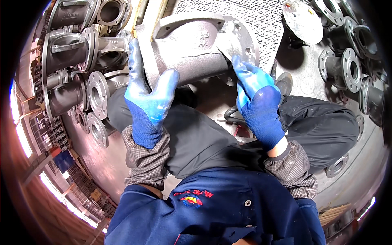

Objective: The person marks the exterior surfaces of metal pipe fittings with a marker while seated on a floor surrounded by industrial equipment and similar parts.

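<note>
A grey cast-metal flanged valve body [183, 57] lies on its side in front of me, raised lettering on its wall. My left hand [150, 98], in a blue coated glove, grips its left end flange, fingers along the outer face and thumb on the near side. My right hand [258, 98], gloved alike, is closed near the right flange. From its fingertips a thin, pale, pointed blade-like piece [223, 53] reaches to the casting's wall; its grip end is hidden in the glove.
Under the casting is a perforated metal mesh surface [265, 30]. A round, paint-spotted plate [303, 22] stands at its right. Several flanged castings are stacked at the left [65, 51] and more at the right [345, 69]. A dark hose [232, 115] lies between my legs.
</note>
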A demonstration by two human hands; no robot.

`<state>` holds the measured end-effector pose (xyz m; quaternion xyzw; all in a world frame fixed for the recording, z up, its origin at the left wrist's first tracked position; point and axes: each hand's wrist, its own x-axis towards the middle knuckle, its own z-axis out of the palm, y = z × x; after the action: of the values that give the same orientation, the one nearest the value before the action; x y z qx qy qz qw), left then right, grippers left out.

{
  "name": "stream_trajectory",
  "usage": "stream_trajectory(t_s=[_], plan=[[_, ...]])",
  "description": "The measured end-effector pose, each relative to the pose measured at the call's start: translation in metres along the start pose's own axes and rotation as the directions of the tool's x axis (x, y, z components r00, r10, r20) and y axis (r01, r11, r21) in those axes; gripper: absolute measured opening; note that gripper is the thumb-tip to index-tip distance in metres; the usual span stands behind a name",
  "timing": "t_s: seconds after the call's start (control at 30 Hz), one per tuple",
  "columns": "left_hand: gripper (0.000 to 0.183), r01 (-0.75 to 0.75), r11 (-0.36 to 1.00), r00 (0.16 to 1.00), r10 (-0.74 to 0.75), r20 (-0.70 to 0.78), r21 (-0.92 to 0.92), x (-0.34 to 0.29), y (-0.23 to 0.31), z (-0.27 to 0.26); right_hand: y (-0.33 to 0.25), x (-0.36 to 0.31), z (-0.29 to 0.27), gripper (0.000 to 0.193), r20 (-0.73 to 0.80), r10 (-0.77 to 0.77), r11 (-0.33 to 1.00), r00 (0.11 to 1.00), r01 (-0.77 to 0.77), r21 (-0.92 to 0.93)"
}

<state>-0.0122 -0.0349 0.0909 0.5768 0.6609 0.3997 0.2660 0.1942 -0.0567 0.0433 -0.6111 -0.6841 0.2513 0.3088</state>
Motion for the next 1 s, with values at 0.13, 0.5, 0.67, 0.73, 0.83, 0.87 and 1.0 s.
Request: stream_trajectory(t_s=[0.13,0.5,0.67,0.73,0.83,0.87,1.0], plan=[[0.076,-0.009,1.0,1.0,0.009,0.007,0.0,0.0,-0.001,0.0,0.003,-0.004,0.001,0.04,-0.013,0.002,1.0,1.0,-0.002,0.003],[0.077,0.017,1.0,1.0,-0.017,0.01,0.001,-0.002,-0.001,0.0,0.011,-0.005,-0.006,0.038,-0.048,0.095,0.967,0.994,-0.08,0.243],[0.076,0.032,0.999,0.999,-0.032,0.003,0.019,-0.002,0.003,0.001,0.016,-0.002,-0.002,0.04,-0.094,0.034,0.965,0.995,-0.008,0.264],[0.076,0.024,0.999,1.0,-0.024,0.003,0.045,-0.001,0.002,0.0,0.02,-0.001,0.003,0.042,-0.147,-0.021,0.973,0.989,0.054,0.226],[0.076,0.004,1.0,1.0,-0.004,0.006,0.02,-0.001,-0.001,0.0,0.014,-0.001,-0.003,0.044,-0.037,0.004,0.982,0.999,0.003,0.191],[0.077,-0.003,1.0,1.0,0.003,0.006,0.001,-0.002,-0.002,0.0,0.013,-0.001,-0.003,0.044,-0.032,-0.009,0.986,0.999,0.014,0.163],[0.077,-0.003,1.0,1.0,0.004,-0.008,0.031,-0.002,-0.003,0.0,0.008,0.001,-0.009,0.044,-0.001,-0.035,0.997,0.999,0.035,0.064]])
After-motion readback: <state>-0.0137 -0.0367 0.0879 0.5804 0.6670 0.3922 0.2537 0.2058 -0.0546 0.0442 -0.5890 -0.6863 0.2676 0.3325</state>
